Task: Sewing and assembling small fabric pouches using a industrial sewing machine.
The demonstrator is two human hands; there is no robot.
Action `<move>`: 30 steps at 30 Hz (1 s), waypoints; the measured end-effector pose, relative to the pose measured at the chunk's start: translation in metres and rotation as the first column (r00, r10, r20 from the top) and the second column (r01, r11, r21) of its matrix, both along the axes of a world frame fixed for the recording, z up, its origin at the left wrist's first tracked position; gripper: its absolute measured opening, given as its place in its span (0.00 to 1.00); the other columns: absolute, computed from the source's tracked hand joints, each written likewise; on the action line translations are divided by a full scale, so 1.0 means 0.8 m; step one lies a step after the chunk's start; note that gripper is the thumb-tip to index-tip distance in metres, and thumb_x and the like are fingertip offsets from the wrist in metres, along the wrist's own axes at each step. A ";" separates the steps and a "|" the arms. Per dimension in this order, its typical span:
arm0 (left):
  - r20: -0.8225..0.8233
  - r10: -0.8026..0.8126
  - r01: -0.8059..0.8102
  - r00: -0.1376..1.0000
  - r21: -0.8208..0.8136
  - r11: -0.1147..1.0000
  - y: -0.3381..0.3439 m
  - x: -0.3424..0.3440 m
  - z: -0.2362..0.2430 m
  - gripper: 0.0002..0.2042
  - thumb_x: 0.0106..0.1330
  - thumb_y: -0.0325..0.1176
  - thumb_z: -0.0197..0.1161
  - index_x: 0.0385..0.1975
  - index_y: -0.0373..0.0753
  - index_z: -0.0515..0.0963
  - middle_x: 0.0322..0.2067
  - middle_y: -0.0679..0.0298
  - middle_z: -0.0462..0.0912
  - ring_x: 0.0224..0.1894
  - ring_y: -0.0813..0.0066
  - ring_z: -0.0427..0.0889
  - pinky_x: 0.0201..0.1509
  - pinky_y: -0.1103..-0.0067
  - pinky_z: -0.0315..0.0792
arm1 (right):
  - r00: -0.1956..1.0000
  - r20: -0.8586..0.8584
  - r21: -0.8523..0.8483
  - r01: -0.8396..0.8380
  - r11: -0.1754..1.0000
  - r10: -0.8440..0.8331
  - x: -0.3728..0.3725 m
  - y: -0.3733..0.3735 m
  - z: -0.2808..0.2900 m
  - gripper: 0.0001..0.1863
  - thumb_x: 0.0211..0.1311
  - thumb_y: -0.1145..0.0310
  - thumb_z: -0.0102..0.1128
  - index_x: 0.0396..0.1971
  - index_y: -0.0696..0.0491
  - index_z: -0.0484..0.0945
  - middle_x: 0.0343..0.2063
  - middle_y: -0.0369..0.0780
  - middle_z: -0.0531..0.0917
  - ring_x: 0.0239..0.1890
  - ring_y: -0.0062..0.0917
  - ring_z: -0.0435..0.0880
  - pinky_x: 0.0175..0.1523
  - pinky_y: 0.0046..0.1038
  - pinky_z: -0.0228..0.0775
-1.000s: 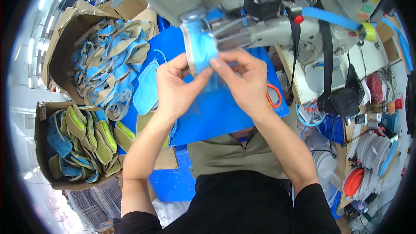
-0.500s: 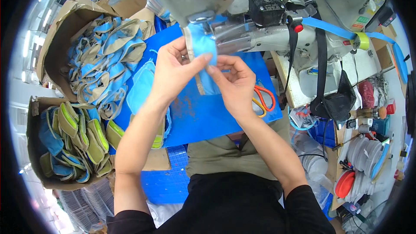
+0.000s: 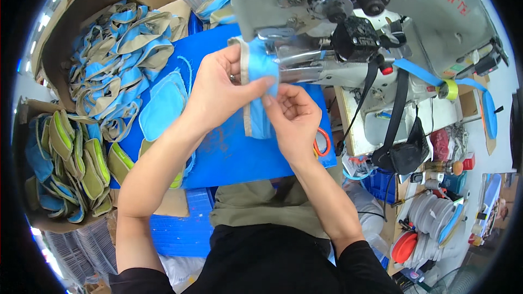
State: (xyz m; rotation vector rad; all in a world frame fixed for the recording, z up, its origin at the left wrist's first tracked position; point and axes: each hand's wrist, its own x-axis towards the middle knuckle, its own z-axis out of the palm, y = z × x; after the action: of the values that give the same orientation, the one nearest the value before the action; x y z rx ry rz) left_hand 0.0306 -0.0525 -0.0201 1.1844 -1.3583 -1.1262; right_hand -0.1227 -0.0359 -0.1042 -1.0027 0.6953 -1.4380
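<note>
A blue fabric strip with beige edging (image 3: pixel 262 65) hangs between my hands under the sewing machine head (image 3: pixel 294 0). My left hand (image 3: pixel 226 87) closes on the strip's left side, with the thumb across the blue face. On the other side my right hand (image 3: pixel 294 117) pinches the strip between thumb and curled fingers. The strip's top lies close to the needle area, where the machine head hides part of it; its lower end hangs over the blue work table (image 3: pixel 229 158). Scissors with orange handles (image 3: pixel 323 142) lie beside my right wrist, partly hidden.
Left of the table, one carton (image 3: pixel 54 32) is heaped with blue and beige strips. A nearer box (image 3: pixel 49 223) holds several green-edged padded pieces. Flat blue pieces (image 3: pixel 163 106) lie by my left forearm. Blue tape (image 3: pixel 417 71) runs into the machine from the right.
The view has shifted, so the machine sits farther right and the cartons farther left. Both hands keep their hold on the strip, still near the machine head.
</note>
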 end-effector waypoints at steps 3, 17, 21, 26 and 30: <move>0.008 -0.020 0.019 1.000 0.008 1.000 -0.002 -0.002 0.004 0.16 0.61 0.24 0.74 0.47 0.33 0.79 0.39 0.63 0.90 0.39 0.83 0.86 0.45 0.81 0.80 | 0.999 0.011 0.027 -0.039 0.999 0.039 -0.009 0.000 0.010 0.11 0.66 0.80 0.69 0.46 0.62 0.81 0.38 0.37 0.87 0.40 0.14 0.84 0.47 0.18 0.78; -0.243 0.021 0.022 0.970 0.173 0.985 -0.006 -0.005 0.012 0.19 0.65 0.26 0.71 0.55 0.31 0.76 0.41 0.61 0.89 0.39 0.77 0.88 0.45 0.78 0.82 | 0.977 0.024 0.075 -0.214 0.974 0.213 -0.039 0.002 0.027 0.16 0.67 0.76 0.71 0.52 0.62 0.81 0.41 0.38 0.88 0.41 0.15 0.85 0.48 0.19 0.79; -0.240 0.021 0.023 0.971 0.177 0.984 -0.002 -0.005 0.018 0.17 0.65 0.24 0.70 0.53 0.32 0.76 0.41 0.61 0.89 0.39 0.77 0.88 0.45 0.78 0.82 | 0.975 0.007 0.125 -0.221 0.967 0.222 -0.042 0.007 0.026 0.16 0.67 0.76 0.71 0.52 0.62 0.82 0.41 0.39 0.88 0.41 0.16 0.85 0.49 0.19 0.79; -0.266 0.022 0.028 0.964 0.182 0.983 0.002 -0.002 0.014 0.18 0.65 0.25 0.70 0.54 0.34 0.76 0.41 0.63 0.88 0.38 0.78 0.88 0.40 0.79 0.82 | 0.965 0.096 0.166 -0.256 0.952 0.242 -0.044 0.016 0.037 0.16 0.67 0.76 0.70 0.53 0.62 0.82 0.41 0.40 0.88 0.41 0.16 0.86 0.48 0.19 0.79; -0.288 0.046 0.030 0.956 0.253 0.967 0.008 -0.007 0.017 0.20 0.65 0.26 0.71 0.55 0.34 0.74 0.41 0.63 0.88 0.38 0.77 0.88 0.34 0.81 0.81 | 0.952 0.153 0.167 -0.290 0.942 0.266 -0.046 0.017 0.046 0.16 0.69 0.75 0.68 0.54 0.63 0.81 0.43 0.42 0.89 0.42 0.18 0.87 0.50 0.21 0.80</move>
State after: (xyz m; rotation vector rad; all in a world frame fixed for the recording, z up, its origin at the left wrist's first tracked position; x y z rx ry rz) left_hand 0.0249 -0.0458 -0.0061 1.1466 -1.0024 -1.4410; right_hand -0.1599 -0.0224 -0.0671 -0.8169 0.5586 -1.1549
